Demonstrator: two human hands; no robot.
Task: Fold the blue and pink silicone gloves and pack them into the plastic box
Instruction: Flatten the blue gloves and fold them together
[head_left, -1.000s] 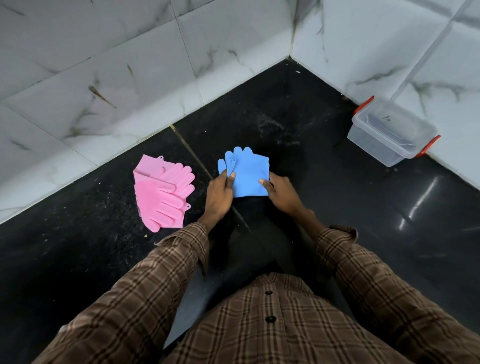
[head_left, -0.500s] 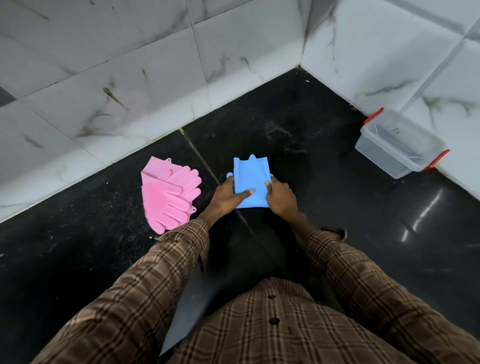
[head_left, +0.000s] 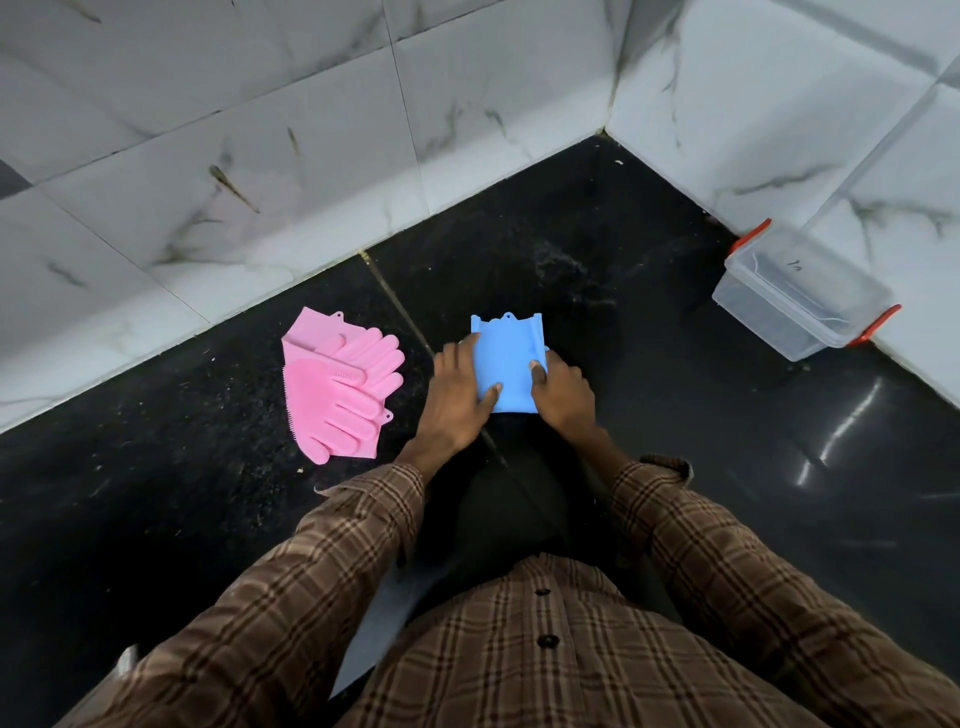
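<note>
The blue silicone gloves (head_left: 508, 353) lie folded into a narrow rectangle on the black floor, cuff edge pointing away from me. My left hand (head_left: 457, 395) presses on their left side, thumb on top. My right hand (head_left: 561, 395) holds down their right edge. The fingers of the blue gloves are hidden under the fold. The pink silicone gloves (head_left: 340, 387) lie stacked and unfolded to the left, fingers pointing right, bristles showing. The clear plastic box (head_left: 802, 299) with red latches stands closed at the right by the wall.
White marble-pattern wall tiles (head_left: 311, 156) enclose the corner behind and to the right. The black floor (head_left: 727, 467) is glossy, with a seam running under the blue gloves. My brown plaid sleeves fill the lower view.
The blue gloves went from spread with fingers showing to folded into a narrow rectangle. Both hands moved inward onto it. The pink gloves and the box stayed put.
</note>
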